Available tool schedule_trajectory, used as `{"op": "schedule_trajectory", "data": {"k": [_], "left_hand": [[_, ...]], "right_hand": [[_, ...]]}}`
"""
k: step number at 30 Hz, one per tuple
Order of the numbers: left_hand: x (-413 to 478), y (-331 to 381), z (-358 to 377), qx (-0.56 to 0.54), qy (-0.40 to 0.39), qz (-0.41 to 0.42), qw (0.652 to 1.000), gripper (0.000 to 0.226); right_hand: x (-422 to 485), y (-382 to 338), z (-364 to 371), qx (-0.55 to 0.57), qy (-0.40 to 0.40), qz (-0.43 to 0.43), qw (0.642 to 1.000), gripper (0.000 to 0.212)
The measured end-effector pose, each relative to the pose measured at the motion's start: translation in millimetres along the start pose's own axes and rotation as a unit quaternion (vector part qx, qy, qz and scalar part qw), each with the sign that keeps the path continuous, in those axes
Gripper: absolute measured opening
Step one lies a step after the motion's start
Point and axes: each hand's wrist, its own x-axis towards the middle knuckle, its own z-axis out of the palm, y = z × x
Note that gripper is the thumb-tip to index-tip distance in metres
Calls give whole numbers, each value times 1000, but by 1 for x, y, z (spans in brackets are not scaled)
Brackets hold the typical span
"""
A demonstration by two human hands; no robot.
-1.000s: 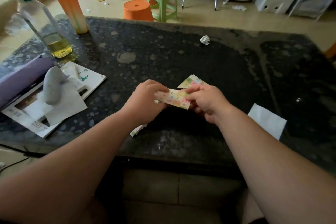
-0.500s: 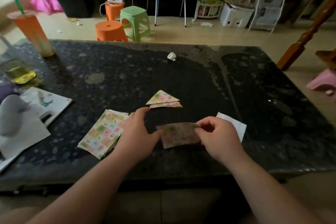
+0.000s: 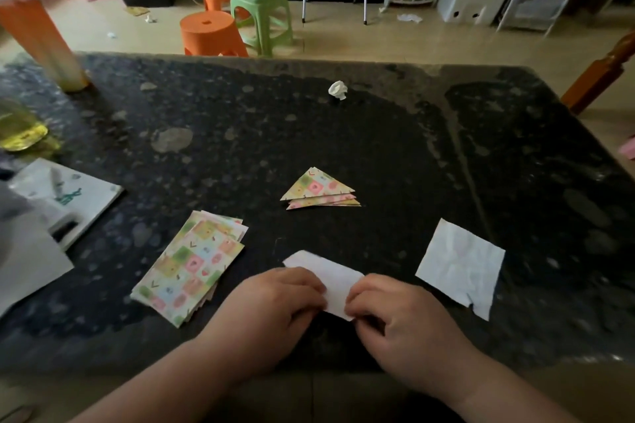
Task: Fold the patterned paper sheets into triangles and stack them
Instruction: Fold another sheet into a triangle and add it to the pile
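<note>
In the head view, lower centre, the left hand [image 3: 271, 306] and right hand [image 3: 409, 323] each pinch the sheet [image 3: 331, 280] with curled fingers, its white side up, low over the table [image 3: 343, 141]. The corners should meet exactly before the crease is pressed. The triangles [image 3: 319, 191] lie stacked mid-frame, and the unfolded pile [image 3: 192, 268] lies lower left. Upper left, a cup [image 3: 37, 41] holds orange drink. Below it, a bottle [image 3: 17, 129] holds a little yellow liquid.

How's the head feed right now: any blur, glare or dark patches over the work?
Head view: dim over the table, brighter floor behind; cup at the left edge smeared by blur; triangles and the sheet held by left hand and right hand are readable; wide-angle bowing toward the edges.
</note>
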Motion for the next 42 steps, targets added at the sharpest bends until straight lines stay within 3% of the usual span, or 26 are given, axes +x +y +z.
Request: {"op": "schedule_trajectory", "data": {"k": [7,12,19,24,34,36,42], "left_hand": [[-2,10,-3,-5,87,13,996,20],[-7,8,2,5,88,39,995,17],[-18,-3,14,8,-7,-115,993,8],[-15,6,12,-7,-21,-167,986,12],[1,11,5,-53,-41,-264,962,9],[1,13,5,-36,-33,-260,964,6],[-6,16,14,59,-18,-157,986,29]], "right_hand": [[8,-14,-13,16,40,8,999,25],[8,-12,-10,-6,-46,24,999,21],[8,-1,1,-4,-60,118,991,13],[12,4,3,70,-63,213,973,6],[26,5,-1,155,-29,328,931,18],[28,4,-1,142,-23,336,931,19],[37,-1,6,113,8,331,937,17]]}}
